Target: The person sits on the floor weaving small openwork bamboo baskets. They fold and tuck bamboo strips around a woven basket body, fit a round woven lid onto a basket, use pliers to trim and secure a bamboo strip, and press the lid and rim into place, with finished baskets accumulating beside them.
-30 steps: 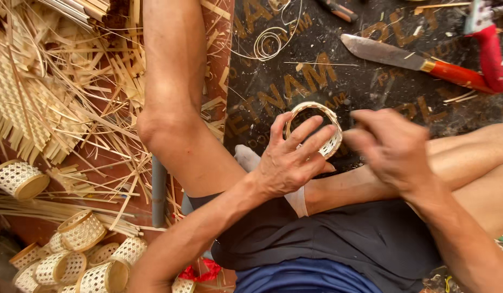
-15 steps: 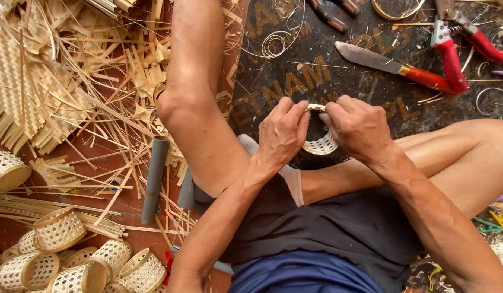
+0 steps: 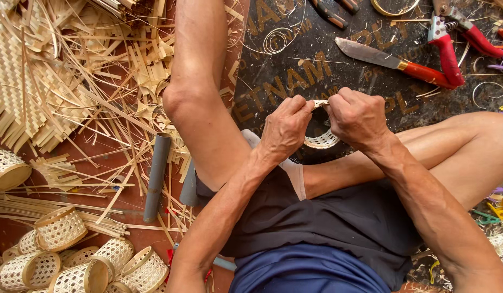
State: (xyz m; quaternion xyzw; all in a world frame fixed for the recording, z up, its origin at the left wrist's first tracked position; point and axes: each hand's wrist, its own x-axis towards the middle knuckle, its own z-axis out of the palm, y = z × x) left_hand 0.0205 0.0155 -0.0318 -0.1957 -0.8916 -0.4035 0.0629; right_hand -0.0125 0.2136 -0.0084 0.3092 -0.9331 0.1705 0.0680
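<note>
A small woven bamboo ring basket is held between both hands above my crossed legs. My left hand pinches its upper rim from the left, fingers closed. My right hand grips the same rim from the right, thumb and fingers pressed on the top strip. Most of the basket is hidden behind the hands; only its lower woven edge and a bit of the rim show.
A knife with a red handle and red pruning shears lie on the dark mat ahead. Bamboo strips and woven sheets litter the left. Finished woven baskets are piled at lower left. A grey tube lies beside my left leg.
The left hand was open around the basket a second ago; now both hands have closed on its upper rim. The view has shifted, showing more tools.
</note>
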